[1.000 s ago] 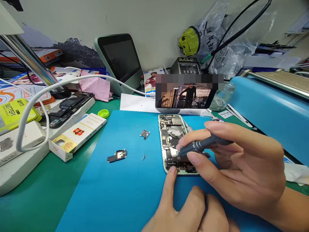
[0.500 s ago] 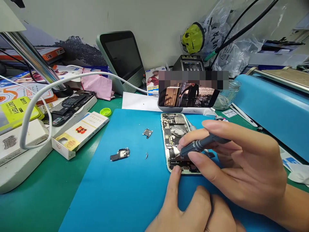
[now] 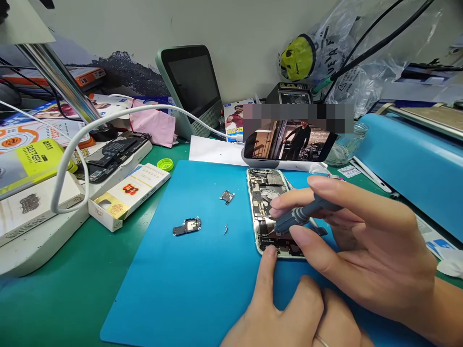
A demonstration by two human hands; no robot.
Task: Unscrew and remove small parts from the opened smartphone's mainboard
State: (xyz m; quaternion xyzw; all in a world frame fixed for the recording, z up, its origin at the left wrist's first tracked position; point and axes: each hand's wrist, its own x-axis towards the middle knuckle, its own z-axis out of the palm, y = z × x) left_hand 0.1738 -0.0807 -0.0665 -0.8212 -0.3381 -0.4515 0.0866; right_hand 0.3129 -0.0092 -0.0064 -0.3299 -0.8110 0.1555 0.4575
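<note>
An opened phone (image 3: 265, 193) with its circuit boards showing lies on a blue work mat (image 3: 188, 274). My right hand (image 3: 365, 246) is closed around a grey screwdriver (image 3: 307, 212), whose tip rests on the phone's lower half. My left hand (image 3: 289, 313) sits at the bottom of the view, one fingertip pressed against the phone's near edge and the other fingers curled. Left of the phone lie a small black module (image 3: 187, 225), a smaller chip part (image 3: 227, 196) and a tiny screw-like piece (image 3: 225, 229).
A phone playing a video (image 3: 289, 142) leans behind the mat. A tablet (image 3: 191, 86), pink cloth (image 3: 154, 126), white cable (image 3: 108, 120), boxes (image 3: 128, 195), a dismantled phone (image 3: 114, 152) and green cap (image 3: 165, 165) crowd the left. A blue machine (image 3: 412, 159) stands right.
The view has shifted slightly, so everything sits a little further right. My hands and the screwdriver stay on the phone's lower half.
</note>
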